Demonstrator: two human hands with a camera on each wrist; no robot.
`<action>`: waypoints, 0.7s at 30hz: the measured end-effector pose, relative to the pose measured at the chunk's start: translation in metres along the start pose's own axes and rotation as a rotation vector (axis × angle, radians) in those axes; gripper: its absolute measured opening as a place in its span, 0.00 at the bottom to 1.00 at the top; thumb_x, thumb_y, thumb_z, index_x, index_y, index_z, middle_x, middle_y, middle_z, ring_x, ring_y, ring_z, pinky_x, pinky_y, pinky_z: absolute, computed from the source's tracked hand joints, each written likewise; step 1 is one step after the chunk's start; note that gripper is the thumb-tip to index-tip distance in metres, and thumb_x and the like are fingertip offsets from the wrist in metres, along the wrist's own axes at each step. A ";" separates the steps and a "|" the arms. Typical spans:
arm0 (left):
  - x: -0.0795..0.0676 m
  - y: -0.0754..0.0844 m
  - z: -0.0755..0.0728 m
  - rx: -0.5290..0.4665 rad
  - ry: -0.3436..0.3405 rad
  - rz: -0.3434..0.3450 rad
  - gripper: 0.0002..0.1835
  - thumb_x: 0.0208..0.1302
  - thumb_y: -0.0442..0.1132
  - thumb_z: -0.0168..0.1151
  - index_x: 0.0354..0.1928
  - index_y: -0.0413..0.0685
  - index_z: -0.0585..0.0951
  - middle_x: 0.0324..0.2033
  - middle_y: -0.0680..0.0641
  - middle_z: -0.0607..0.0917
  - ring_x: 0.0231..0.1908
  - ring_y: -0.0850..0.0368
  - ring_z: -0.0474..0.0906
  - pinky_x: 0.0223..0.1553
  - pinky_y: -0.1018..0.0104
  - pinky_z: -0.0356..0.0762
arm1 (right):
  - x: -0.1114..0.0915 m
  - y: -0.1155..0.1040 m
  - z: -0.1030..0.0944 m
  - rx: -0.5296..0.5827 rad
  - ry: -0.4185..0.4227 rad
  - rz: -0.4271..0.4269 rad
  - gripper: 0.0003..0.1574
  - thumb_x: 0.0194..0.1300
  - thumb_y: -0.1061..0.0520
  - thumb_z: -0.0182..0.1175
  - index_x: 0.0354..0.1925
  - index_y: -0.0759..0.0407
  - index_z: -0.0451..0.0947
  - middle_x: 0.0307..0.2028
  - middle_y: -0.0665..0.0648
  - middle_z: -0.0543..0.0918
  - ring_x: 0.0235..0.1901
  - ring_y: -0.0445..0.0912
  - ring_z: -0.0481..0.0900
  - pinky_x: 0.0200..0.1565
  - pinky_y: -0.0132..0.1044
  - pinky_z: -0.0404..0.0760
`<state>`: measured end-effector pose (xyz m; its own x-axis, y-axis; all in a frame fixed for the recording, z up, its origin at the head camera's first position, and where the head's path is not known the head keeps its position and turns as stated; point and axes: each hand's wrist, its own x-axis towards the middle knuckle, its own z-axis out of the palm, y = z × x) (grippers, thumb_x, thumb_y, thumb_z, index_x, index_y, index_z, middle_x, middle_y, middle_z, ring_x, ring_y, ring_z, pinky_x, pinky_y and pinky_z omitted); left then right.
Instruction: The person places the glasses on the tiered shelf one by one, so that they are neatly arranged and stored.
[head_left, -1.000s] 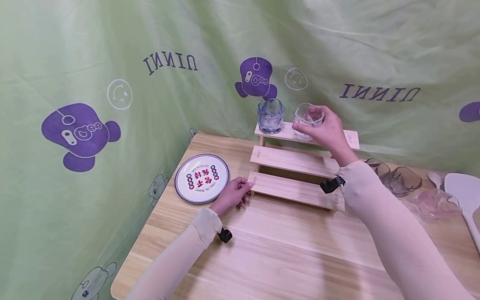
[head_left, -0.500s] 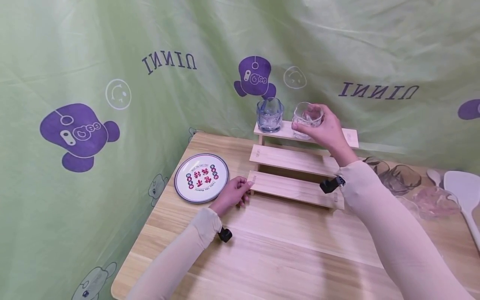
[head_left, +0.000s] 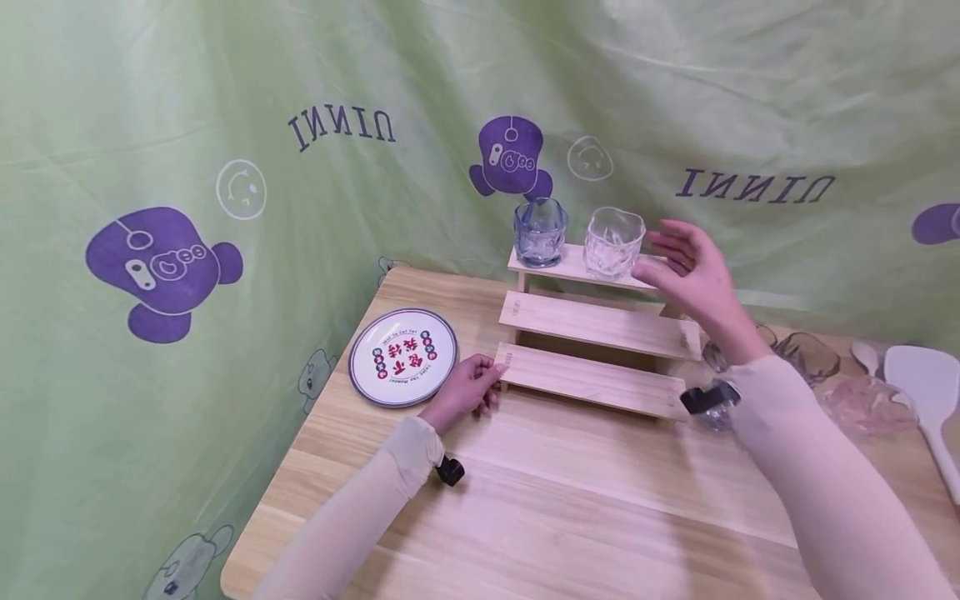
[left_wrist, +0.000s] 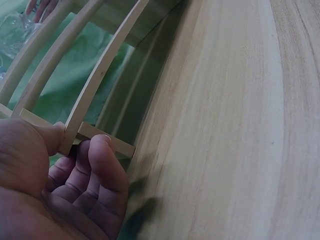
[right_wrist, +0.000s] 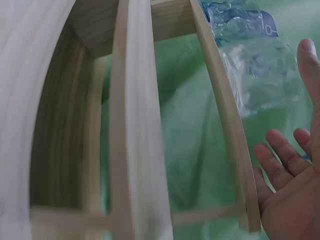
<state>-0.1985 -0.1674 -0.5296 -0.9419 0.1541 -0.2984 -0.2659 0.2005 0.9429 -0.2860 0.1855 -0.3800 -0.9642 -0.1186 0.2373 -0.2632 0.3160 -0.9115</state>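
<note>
A three-tier wooden step rack (head_left: 592,379) stands on the table. At the left end of its lowest tier, my left hand (head_left: 468,387) pinches the board; in the left wrist view the thumb lies above the board and the curled fingers (left_wrist: 107,165) below it. A clear glass (head_left: 613,243) stands upright on the top tier, with a bluish glass (head_left: 540,233) to its left. Just right of the clear glass is my right hand (head_left: 697,271), fingers spread and holding nothing. The right wrist view shows a gap between that hand and the clear glass (right_wrist: 260,75).
Left of the rack lies a white plate (head_left: 403,357) with red lettering. On the right are dark glasses (head_left: 810,357), a pink glass dish (head_left: 866,404), a white spoon (head_left: 865,357) and a white spatula (head_left: 926,383). A green printed curtain (head_left: 420,83) hangs behind the table.
My right hand has let go of the clear glass and moved right, its fingers spreading. The glass stays on the top tier. My left hand keeps its place on the rack.
</note>
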 end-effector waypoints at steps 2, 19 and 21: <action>0.000 -0.001 -0.001 0.011 -0.003 -0.003 0.19 0.73 0.52 0.62 0.49 0.43 0.75 0.35 0.42 0.83 0.24 0.54 0.79 0.20 0.66 0.79 | -0.016 0.006 -0.013 -0.022 0.023 0.001 0.53 0.60 0.57 0.75 0.75 0.56 0.58 0.70 0.61 0.69 0.69 0.51 0.66 0.71 0.36 0.60; -0.001 0.000 0.001 -0.048 -0.020 -0.007 0.20 0.73 0.52 0.62 0.51 0.41 0.75 0.36 0.43 0.82 0.26 0.55 0.79 0.22 0.66 0.80 | -0.167 0.068 -0.100 -0.195 0.173 0.085 0.49 0.59 0.74 0.70 0.74 0.59 0.63 0.61 0.46 0.75 0.61 0.34 0.70 0.63 0.21 0.65; -0.001 0.000 0.000 -0.056 -0.012 -0.009 0.20 0.73 0.52 0.62 0.50 0.42 0.75 0.35 0.43 0.82 0.26 0.55 0.79 0.22 0.66 0.80 | -0.179 0.075 -0.104 -0.204 0.193 0.084 0.48 0.59 0.75 0.69 0.73 0.61 0.63 0.59 0.43 0.75 0.60 0.33 0.70 0.63 0.21 0.64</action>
<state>-0.1973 -0.1678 -0.5295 -0.9370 0.1639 -0.3085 -0.2859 0.1480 0.9468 -0.1364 0.3283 -0.4557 -0.9662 0.0910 0.2412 -0.1645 0.5026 -0.8487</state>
